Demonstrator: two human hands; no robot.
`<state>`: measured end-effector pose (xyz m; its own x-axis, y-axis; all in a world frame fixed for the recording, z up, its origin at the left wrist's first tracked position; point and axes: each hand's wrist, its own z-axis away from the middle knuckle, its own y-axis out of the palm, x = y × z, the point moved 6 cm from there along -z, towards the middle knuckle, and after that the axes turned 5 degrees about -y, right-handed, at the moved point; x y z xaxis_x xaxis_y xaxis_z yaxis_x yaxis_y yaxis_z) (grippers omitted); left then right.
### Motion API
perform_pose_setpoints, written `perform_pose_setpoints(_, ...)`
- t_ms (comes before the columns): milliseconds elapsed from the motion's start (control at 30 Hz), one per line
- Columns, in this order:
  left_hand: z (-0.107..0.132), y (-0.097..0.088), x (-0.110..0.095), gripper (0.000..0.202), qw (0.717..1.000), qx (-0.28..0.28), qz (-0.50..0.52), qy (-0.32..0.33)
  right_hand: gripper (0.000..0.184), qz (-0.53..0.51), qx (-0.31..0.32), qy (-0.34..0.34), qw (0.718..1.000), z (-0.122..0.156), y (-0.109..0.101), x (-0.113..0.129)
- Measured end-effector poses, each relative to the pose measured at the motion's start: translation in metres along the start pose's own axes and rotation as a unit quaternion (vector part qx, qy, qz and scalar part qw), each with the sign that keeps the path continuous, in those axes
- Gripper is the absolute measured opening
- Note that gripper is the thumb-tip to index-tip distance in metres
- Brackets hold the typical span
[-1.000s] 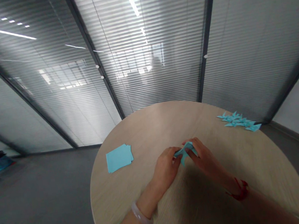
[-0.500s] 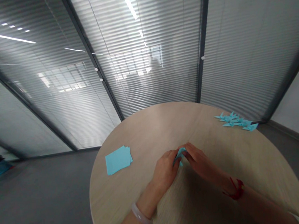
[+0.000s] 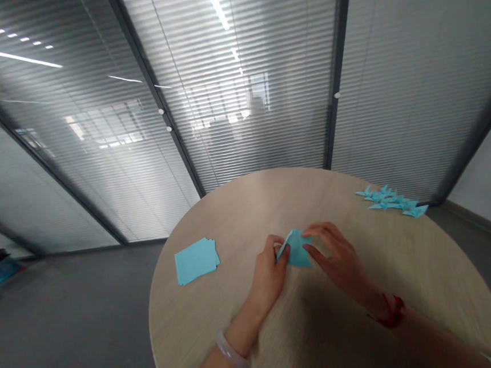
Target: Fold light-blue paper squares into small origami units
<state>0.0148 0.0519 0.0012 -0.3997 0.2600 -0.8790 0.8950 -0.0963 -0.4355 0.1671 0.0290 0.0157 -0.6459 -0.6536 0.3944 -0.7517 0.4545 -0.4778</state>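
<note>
from where i stand, the light-blue folded paper (image 3: 298, 251) shows far more of itself than it did half a second ago: then it was a narrow, curved bit nearly hidden between the fingers, and now a broad, flatter face is turned up. it is between the two hands, over the middle of the round wooden table (image 3: 247, 206).

the left hand (image 3: 268, 268) pinches its left edge, thumb on the near face. the right hand (image 3: 340, 261), close against the left a moment ago, has drawn away a little; its thumb and forefinger stand slightly parted at the paper's right edge, and i can't tell how firmly they touch it.

the stack of light-blue paper (image 3: 196, 261) lies as before towards the table's left side, a few corners jutting out on its right. the pointed folded-paper figures (image 3: 388, 199), in the same blue, also stay clustered near the far right rim.
</note>
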Motion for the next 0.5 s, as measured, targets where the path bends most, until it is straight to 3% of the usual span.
perform_pose_setpoints(133,-0.004,-0.001,0.012,0.009,0.995,-0.002,0.091,-0.037,0.013,0.004,0.075,-0.091,0.993,0.002,0.013,0.015)
perform_pose_setpoints(300,-0.007,-0.004,0.017,0.016,0.981,-0.042,0.180,-0.051,0.016,0.061,0.108,-0.122,0.985,0.005,0.017,0.017)
perform_pose_setpoints(400,-0.007,0.003,0.018,0.028,0.953,-0.007,0.294,-0.072,0.014,0.068,0.119,-0.135,0.981,0.006,0.018,0.017)
perform_pose_setpoints(500,-0.005,0.014,0.020,0.035,0.907,0.040,0.401,-0.123,0.014,0.067,0.110,-0.142,0.981,0.006,0.018,0.015)
